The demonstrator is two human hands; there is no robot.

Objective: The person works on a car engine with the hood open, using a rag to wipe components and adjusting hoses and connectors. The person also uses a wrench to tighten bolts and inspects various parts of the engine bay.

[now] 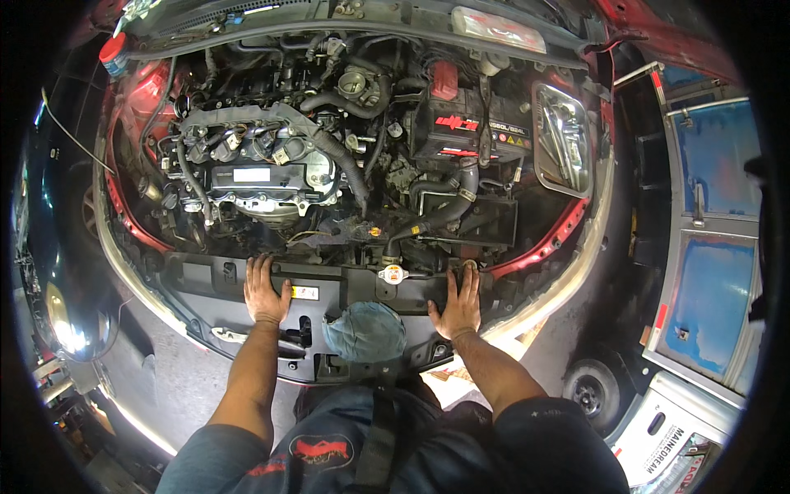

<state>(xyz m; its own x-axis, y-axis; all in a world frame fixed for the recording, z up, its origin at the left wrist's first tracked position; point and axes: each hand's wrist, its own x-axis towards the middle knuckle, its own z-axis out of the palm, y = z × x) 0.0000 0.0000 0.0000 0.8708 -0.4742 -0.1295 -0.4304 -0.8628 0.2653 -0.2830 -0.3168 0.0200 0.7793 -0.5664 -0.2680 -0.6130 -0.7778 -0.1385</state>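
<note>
My left hand (266,292) lies with fingers spread on the black plastic front panel (181,288) of an open engine bay, left of the radiator cap (393,273). My right hand (457,300) rests on the same panel to the right of the cap, fingers stretched out. Between them lies a blue-grey cloth (364,333). Behind the panel are the engine (259,177), a black battery (444,123) with a red terminal cover and several hoses.
A metal tray of tools (559,140) sits at the bay's right side, a red-lidded container (113,53) at the back left. A dark car (78,247) stands left; blue-panelled cabinets (712,296), a loose wheel (591,393) and a white box (662,436) are on the right.
</note>
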